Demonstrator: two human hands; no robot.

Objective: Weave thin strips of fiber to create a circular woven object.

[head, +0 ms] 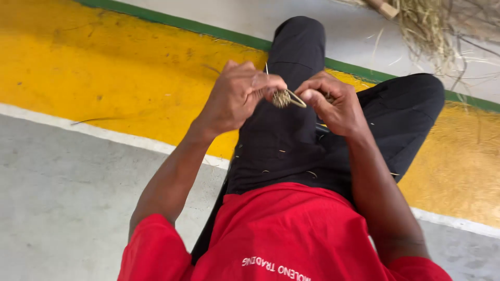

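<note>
My left hand (237,93) and my right hand (336,104) meet above my lap, both pinching a small bundle of dry straw fibres (284,98). The tuft sits between the fingertips, and a thin pale strand loops from it toward my right fingers. I sit on the floor in black trousers (291,140) and a red shirt (291,234). Small bits of straw cling to the trousers.
The floor is grey concrete (62,198) with a white line, a wide yellow band (104,67) and a green stripe (172,21). A loose pile of dry straw (437,26) lies at the top right, next to a small wooden block (385,8).
</note>
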